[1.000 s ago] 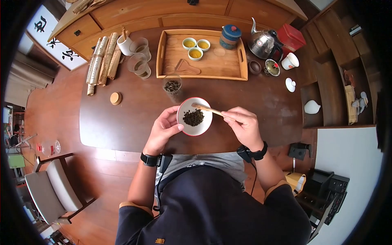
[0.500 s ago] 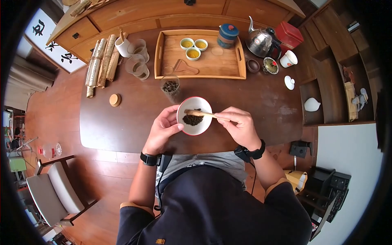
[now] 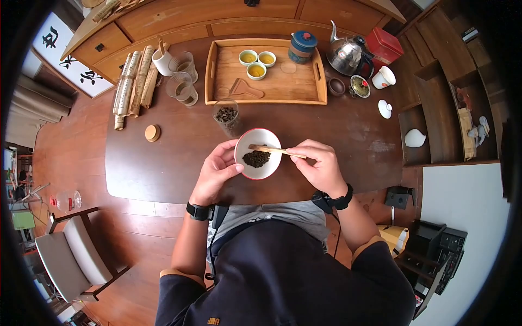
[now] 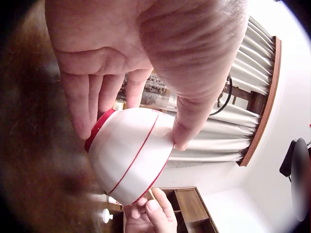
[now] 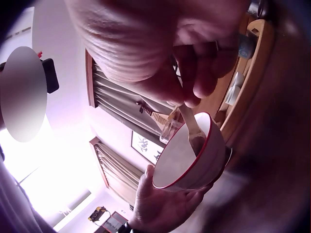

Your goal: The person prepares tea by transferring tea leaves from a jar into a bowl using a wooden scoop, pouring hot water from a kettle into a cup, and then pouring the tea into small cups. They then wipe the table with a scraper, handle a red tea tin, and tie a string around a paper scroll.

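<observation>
The left hand [image 3: 218, 171] holds a white bowl [image 3: 270, 169] with a red rim, thumb at the rim and fingers around the far side. Dark loose leaves [image 3: 256, 158] lie inside it. The right hand [image 3: 322, 165] pinches a thin wooden scoop [image 3: 274, 150], whose tip is inside the bowl just above the leaves. In the left wrist view the bowl [image 4: 131, 150] is seen from outside, gripped between thumb and fingers. The right wrist view shows the scoop [image 5: 192, 127] reaching down into the bowl [image 5: 194, 174]. Just beyond the bowl stands a clear glass [image 3: 227, 117] of dark leaves.
A wooden tray [image 3: 288, 96] holds three filled cups and a blue jar [image 3: 302, 48]. Right of it are a kettle [image 3: 348, 56], a red tin [image 3: 385, 46] and white cup [image 3: 384, 78]. Glasses [image 3: 185, 92], bamboo rolls [image 3: 136, 81] and a round lid [image 3: 153, 133] lie left.
The scoop's tip has moved left and down over the leaves, now lying more level across the bowl. The right hand has shifted slightly, while the left hand keeps its hold on the bowl.
</observation>
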Available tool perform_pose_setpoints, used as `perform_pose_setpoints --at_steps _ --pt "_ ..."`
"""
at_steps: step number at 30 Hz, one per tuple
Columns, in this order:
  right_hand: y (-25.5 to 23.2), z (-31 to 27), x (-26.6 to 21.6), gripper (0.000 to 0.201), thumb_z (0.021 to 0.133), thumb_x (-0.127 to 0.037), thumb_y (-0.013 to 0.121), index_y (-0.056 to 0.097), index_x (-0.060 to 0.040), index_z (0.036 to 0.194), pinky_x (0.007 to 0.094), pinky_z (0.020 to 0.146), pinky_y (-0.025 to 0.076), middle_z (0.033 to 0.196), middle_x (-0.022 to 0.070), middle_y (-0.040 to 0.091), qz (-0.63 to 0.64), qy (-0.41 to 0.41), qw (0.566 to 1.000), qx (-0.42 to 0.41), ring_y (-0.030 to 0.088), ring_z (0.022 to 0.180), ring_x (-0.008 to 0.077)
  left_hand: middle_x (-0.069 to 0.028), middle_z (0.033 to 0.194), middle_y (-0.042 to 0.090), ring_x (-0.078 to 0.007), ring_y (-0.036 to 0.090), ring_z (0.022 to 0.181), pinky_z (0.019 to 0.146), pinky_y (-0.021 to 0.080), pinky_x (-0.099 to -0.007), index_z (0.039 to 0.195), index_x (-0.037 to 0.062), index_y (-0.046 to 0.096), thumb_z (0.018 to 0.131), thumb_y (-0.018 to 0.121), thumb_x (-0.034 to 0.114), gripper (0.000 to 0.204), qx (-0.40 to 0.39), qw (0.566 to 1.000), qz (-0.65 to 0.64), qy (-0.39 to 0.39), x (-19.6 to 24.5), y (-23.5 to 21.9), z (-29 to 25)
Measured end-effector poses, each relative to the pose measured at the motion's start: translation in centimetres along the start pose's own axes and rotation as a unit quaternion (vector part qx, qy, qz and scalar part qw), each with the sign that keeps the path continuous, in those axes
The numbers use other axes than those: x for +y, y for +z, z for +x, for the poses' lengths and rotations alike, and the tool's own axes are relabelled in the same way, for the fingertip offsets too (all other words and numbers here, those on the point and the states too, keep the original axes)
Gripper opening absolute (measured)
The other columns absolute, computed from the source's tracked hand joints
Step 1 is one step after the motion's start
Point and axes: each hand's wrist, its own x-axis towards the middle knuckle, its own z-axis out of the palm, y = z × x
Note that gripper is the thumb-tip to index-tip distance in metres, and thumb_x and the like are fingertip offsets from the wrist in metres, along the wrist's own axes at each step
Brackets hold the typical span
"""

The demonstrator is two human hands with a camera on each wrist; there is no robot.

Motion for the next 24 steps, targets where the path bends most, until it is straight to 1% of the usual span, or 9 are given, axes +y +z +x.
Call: perform_pose_setpoints --at_steps 4,7,10,13,19,24 --pt "-0.3 0.1 -0.1 0.023 0.088 0.01 0.071 0.078 0.0011 0.108 0.0276 0.065 0.054 0.089 0.0091 0.073 -0.007 -0.007 1.0 0.007 0.068 0.075 0.0159 -0.0144 0.141 0.064 -0.0202 0.063 0.126 0.11 0.05 -0.0367 0.149 -0.0009 0.045 0.093 0.075 0.002 0.064 0.004 1.0 0.001 0.004 0.2 0.1 0.0" --pt "-0.6 0.3 -0.4 0.023 0.088 0.01 0.072 0.078 0.0009 0.109 0.0285 0.065 0.053 0.088 0.0098 0.073 -0.035 -0.016 0.999 0.039 0.068 0.074 0.0171 -0.0142 0.14 0.065 -0.0199 0.063 0.126 0.11 0.05 -0.0365 0.149 -0.0008 0.046 0.093 0.075 0.003 0.064 0.004 1.0 0.004 0.006 0.2 0.0 0.0" --pt "-0.8 0.1 0.0 0.023 0.088 0.009 0.072 0.078 0.0008 0.109 0.0299 0.064 0.053 0.088 0.0107 0.072 -0.056 -0.021 0.998 0.034 0.068 0.073 0.0187 -0.0137 0.138 0.066 -0.0194 0.063 0.125 0.11 0.05 -0.0359 0.149 -0.0007 0.046 0.093 0.075 0.002 0.063 0.006 1.0 0.004 0.007 0.1 -0.2 0.0" --pt "-1.0 -0.4 0.4 0.023 0.088 0.009 0.073 0.079 0.0008 0.109 0.0306 0.065 0.053 0.087 0.0111 0.072 -0.053 0.004 0.999 -0.005 0.068 0.072 0.0197 -0.0132 0.137 0.066 -0.0189 0.063 0.124 0.109 0.05 -0.0354 0.148 -0.0005 0.047 0.092 0.075 0.002 0.063 0.01 1.0 0.004 0.011 0.1 -0.2 0.0" --pt "-0.5 -0.7 0.8 0.022 0.089 0.007 0.073 0.079 0.0005 0.109 0.0299 0.066 0.053 0.089 0.0107 0.073 -0.03 0.007 0.999 0.014 0.068 0.075 0.0188 -0.013 0.137 0.066 -0.0187 0.063 0.124 0.109 0.05 -0.0353 0.148 -0.0005 0.047 0.093 0.075 0.002 0.063 0.012 1.0 0.008 0.008 0.5 0.1 0.1" --pt "-0.4 -0.9 1.5 0.021 0.09 0.007 0.073 0.079 0.0006 0.11 0.0292 0.066 0.053 0.091 0.0099 0.073 0.01 0.021 1.0 0.006 0.068 0.076 0.0172 -0.0131 0.138 0.066 -0.0188 0.063 0.124 0.11 0.05 -0.0355 0.149 -0.0007 0.046 0.093 0.075 0.002 0.063 0.007 1.0 0.007 0.002 0.3 -0.1 0.1"
